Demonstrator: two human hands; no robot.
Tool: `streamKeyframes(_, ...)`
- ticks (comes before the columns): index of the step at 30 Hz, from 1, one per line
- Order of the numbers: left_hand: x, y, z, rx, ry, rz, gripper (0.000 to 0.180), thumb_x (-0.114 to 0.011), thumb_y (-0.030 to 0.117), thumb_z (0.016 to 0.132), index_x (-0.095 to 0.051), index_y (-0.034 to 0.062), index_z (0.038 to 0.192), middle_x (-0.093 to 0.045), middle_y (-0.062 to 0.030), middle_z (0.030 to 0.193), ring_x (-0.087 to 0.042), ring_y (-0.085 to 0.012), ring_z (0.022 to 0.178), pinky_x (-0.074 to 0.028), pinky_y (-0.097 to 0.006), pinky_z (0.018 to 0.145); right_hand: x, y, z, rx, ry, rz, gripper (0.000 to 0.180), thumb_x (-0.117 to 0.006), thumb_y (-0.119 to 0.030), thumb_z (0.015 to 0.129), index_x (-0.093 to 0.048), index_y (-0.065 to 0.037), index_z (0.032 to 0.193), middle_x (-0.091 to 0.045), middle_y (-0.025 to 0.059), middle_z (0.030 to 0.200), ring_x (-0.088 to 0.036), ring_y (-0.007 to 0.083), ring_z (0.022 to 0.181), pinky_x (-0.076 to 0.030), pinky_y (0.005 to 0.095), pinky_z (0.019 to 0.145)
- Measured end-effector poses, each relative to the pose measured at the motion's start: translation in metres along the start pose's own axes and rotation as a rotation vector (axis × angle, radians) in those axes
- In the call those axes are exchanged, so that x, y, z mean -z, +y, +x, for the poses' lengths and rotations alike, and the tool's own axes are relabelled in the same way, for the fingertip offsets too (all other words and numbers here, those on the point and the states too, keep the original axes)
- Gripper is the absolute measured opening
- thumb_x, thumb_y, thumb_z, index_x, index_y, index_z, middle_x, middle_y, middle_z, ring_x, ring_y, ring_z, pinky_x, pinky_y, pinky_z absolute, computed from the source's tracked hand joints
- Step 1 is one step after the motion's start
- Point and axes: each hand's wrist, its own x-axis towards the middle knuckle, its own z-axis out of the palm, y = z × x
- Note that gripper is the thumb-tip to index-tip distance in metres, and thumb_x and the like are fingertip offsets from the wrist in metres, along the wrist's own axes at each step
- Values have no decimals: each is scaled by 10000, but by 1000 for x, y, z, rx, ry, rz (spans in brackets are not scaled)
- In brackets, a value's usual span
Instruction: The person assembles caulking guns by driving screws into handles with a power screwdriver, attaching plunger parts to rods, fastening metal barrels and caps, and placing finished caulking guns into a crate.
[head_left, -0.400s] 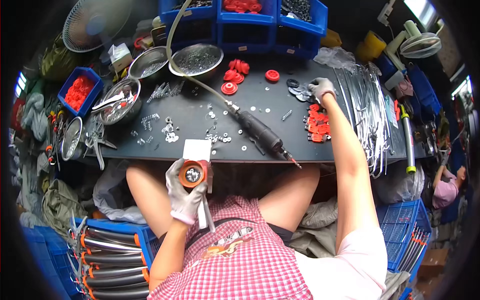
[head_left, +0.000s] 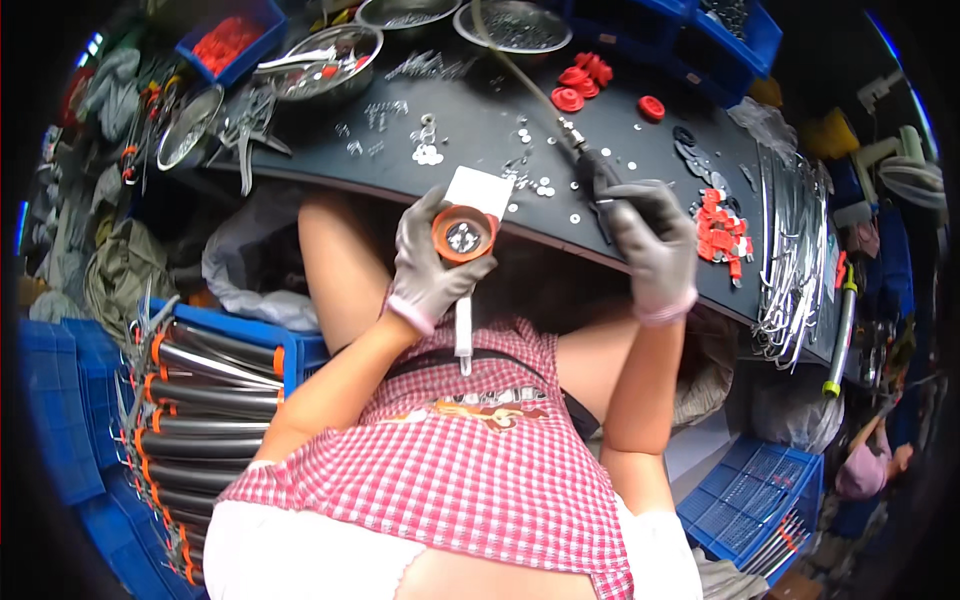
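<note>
My left hand (head_left: pixel 425 270), in a grey glove, holds an orange round cap (head_left: pixel 464 234) with a metal centre, mounted on a white flat part (head_left: pixel 478 192) whose stem hangs down toward my lap. My right hand (head_left: pixel 653 245), also gloved, grips the black powered screwdriver (head_left: pixel 598 180) at the near edge of the dark workbench (head_left: pixel 480 120); its hose runs up and away across the bench. A small pile of red clips (head_left: pixel 722 232) lies just right of my right hand. Loose washers and screws (head_left: pixel 530 175) are scattered between the hands.
Metal bowls (head_left: pixel 330 60) and blue bins (head_left: pixel 228 42) of red parts stand at the back. Red round caps (head_left: pixel 583 80) lie mid-bench. Bundled metal wires (head_left: pixel 790 250) fill the right side. A blue crate of orange-tipped tubes (head_left: pixel 190 390) sits at my left. Another person (head_left: pixel 870 465) crouches lower right.
My right hand came back from the red clips at the far right and took hold of the screwdriver. The view tilted down, so the bench now sits higher in the picture.
</note>
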Motion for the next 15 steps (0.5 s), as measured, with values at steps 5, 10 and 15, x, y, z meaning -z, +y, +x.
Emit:
streamKeyframes(5,0,7,2,108,-95,-158,1026,-826,351,549,-257,61,1351,-481,-131,1168,-414,-316,1148,-314,-416,1000,-72,31,3,227,-241,-320,138,-689,-120,715,-664,-25,812,-594,89,808,-590,224,730,-468,319,659)
streamKeyframes(10,-5,-5,-3,-11,-29,-127,1085,-834,386,521,-229,46,1355,-519,-103,1126,-445,-306,1114,-327,-424,979,-86,19,3,233,-458,-771,199,-684,-213,711,-635,-47,811,-585,102,828,-580,279,791,-461,386,708)
streamKeyframes(15,-2,-10,-3,-67,-56,-84,1070,-824,300,526,-216,8,1358,-530,-107,1119,-488,-279,1078,-349,-405,969,-53,3,11,115,-248,-757,238,-651,-231,754,-645,-93,947,-576,109,947,-554,288,927,-437,395,806)
